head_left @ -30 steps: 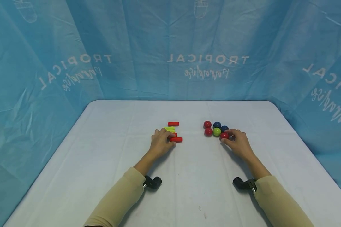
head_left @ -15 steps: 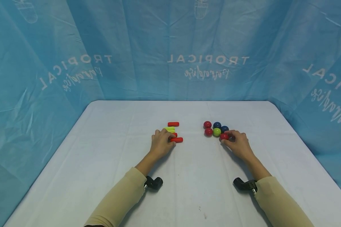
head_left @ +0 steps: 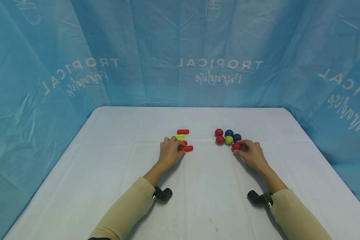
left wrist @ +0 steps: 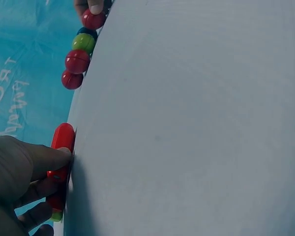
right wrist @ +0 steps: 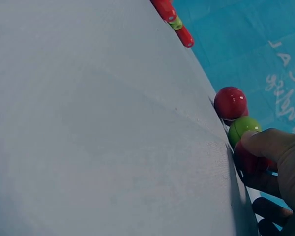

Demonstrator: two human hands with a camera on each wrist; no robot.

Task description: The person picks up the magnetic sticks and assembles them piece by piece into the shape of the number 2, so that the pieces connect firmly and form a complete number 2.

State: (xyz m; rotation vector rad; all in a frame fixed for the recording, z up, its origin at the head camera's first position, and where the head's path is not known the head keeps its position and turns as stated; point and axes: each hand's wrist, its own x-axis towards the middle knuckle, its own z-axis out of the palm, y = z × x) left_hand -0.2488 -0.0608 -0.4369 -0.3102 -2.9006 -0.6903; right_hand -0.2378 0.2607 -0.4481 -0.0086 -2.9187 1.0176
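Observation:
My left hand point(head_left: 169, 151) pinches a red stick with rounded ends point(head_left: 186, 148), the nearest of a small group; its thumb presses the near side in the left wrist view. Beyond it lie another red stick, partly under the fingers, lime-green sticks point(head_left: 180, 136) and a red stick point(head_left: 183, 131) farthest back. With thumb and fingers, my right hand point(head_left: 252, 155) holds a glossy red ball point(head_left: 236, 146) at the near right of the ball cluster. Around it are a green ball point(head_left: 229, 140), a blue ball point(head_left: 237, 137) and a red ball point(head_left: 220, 140). Something dark shows under the right palm.
Another blue ball point(head_left: 229, 133) and red ball point(head_left: 218, 132) form the far row of the cluster. Both groups lie on a white-covered table point(head_left: 198, 200). Blue printed sheeting point(head_left: 180, 83) hangs behind and at the sides. A black camera mount sits on each wrist.
The red ball has shifted slightly nearer with my right hand, widening its gap from the blue ball. My left hand and the sticks have hardly moved.

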